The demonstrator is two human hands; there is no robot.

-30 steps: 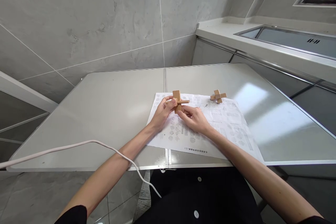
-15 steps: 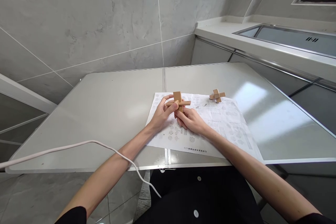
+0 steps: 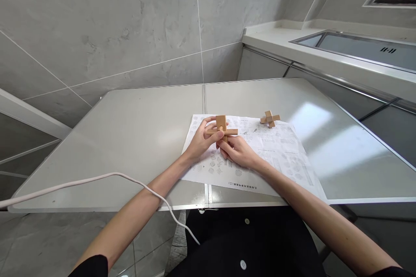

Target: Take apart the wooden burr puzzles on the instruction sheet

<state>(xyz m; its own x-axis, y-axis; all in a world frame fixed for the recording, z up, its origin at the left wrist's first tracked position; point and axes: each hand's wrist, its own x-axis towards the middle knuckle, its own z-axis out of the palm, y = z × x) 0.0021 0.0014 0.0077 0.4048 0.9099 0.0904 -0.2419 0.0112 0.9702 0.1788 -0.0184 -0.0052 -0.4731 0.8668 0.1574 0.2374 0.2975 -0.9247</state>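
Note:
Between my two hands is a wooden interlocking puzzle (image 3: 221, 122), made of crossed light-brown bars, held just above a printed paper sheet. My left hand (image 3: 202, 139) is closed on its left side, the thumb pressed near the crossing. From below and to the right, my right hand (image 3: 239, 150) grips the lower end, fingers curled round it; part of that end is hidden by the fingers. One flat bar points up and another runs sideways to the right. A second wooden puzzle (image 3: 269, 118) of crossed pieces rests at the sheet's far right edge, touched by neither hand.
The paper sheet (image 3: 260, 171) with small diagrams lies on a pale folding table (image 3: 146, 138) with a seam down its middle. A white cable (image 3: 110, 175) crosses over my left forearm. Behind to the right runs a counter (image 3: 276, 37) with a glass-covered hob.
The held puzzle has tilted slightly, so its sideways bar shows more of its broad face and sits a little lower. Both hands keep nearly the same place.

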